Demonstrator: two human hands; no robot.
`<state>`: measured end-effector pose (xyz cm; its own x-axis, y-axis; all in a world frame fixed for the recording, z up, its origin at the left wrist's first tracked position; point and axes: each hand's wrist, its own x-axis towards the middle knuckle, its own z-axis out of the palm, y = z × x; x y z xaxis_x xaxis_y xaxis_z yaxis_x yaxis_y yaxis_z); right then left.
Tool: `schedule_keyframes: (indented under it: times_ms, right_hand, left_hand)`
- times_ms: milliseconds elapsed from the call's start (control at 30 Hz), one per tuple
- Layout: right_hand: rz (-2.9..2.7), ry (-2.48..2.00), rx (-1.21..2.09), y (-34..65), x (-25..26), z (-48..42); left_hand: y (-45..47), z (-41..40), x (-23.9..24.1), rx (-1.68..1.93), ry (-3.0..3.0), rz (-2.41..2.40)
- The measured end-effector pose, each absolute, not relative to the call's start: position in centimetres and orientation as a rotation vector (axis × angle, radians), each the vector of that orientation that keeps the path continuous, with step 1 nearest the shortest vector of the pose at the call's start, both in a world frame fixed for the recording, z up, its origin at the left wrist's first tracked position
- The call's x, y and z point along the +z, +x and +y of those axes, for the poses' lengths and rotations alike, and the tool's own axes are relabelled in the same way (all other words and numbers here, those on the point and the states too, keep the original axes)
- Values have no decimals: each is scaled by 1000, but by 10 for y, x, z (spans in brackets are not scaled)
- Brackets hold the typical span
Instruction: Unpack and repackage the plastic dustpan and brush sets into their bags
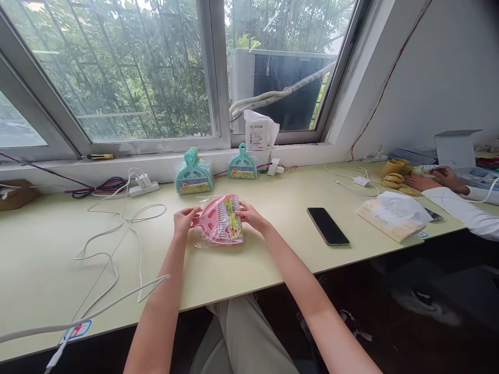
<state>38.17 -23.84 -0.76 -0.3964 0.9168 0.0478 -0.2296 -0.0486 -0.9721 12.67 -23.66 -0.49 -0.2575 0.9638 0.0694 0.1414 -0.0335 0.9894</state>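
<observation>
A pink mini dustpan (211, 222) with a white-bristled brush (223, 221) and a yellow-green label lies in clear plastic wrap, low over the table. My left hand (184, 220) is closed on its handle end at the left. On the opposite side, my right hand (252, 216) grips the wide edge by the label, thumb on top; part of its fingers is hidden. Behind them, a stack of green wrapped dustpans (194, 174) leans on the wall below the window. One more green dustpan (242, 163) stands to its right.
White cables (113, 259) wander over the table's left part, near a power strip (144, 188). To the right lie a phone (328, 226) and a tissue pack (393, 215). A co-worker's hands (448, 179) are at the far right by yellow objects (393, 181).
</observation>
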Motion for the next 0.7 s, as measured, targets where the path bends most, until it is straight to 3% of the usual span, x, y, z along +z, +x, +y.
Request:
schedule_keyframes:
  times_ms: [700]
  right_hand:
    - [-1216, -789, 1546, 391, -6, -234]
  left_hand:
    - [107, -224, -16, 1764, 739, 1520]
